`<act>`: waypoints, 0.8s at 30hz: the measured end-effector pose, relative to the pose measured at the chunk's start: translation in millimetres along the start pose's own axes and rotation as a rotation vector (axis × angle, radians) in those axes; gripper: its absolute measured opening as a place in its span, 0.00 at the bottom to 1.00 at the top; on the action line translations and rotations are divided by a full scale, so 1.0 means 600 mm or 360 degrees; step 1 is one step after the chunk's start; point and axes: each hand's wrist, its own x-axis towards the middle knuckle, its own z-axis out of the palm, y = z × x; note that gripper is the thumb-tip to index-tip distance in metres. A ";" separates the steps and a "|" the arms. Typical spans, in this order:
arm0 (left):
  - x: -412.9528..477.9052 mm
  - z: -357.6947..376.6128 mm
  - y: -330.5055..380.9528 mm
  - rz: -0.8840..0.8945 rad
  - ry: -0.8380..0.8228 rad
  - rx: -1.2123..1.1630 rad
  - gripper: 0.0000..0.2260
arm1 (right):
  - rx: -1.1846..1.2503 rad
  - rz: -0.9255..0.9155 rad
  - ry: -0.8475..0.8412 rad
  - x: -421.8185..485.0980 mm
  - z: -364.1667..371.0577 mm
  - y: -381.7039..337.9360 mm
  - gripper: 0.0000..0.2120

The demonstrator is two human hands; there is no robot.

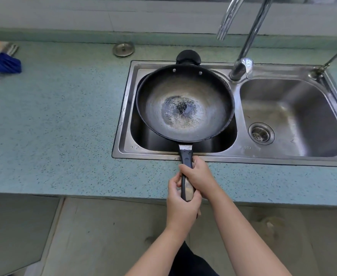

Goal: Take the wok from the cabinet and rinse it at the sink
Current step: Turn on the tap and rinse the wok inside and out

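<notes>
A dark wok (185, 102) with a worn, pale centre sits over the left basin of a steel double sink (237, 154). Its long black handle (186, 158) reaches back over the sink's front rim toward me. My left hand (180, 204) grips the near end of the handle. My right hand (199, 174) is wrapped around the handle just ahead of it. A short black helper handle (188, 56) sticks out at the wok's far side. The chrome faucet (241, 66) rises behind the basin divider, its spout (226, 26) ending above and to the right of the wok. No water is running.
The speckled blue-green countertop (54, 126) surrounds the sink. A metal drain stopper (123, 49) lies behind the left basin. A blue cloth (1, 62) lies at the far left. The right basin holds a drain strainer (261, 133). A thin second tap (333, 54) stands at the far right.
</notes>
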 end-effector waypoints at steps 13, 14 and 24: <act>0.004 -0.007 0.007 0.0019 0.0036 0.0018 0.23 | 0.0188 -0.0028 0.0054 -0.006 0.012 -0.003 0.14; 0.003 -0.008 0.007 0.0023 0.0035 0.0020 0.22 | 0.0179 -0.0032 0.0065 -0.007 0.013 0.000 0.14; 0.007 -0.027 0.001 0.0032 -0.0099 0.0113 0.24 | -0.0066 -0.0105 0.0224 -0.027 0.016 0.017 0.13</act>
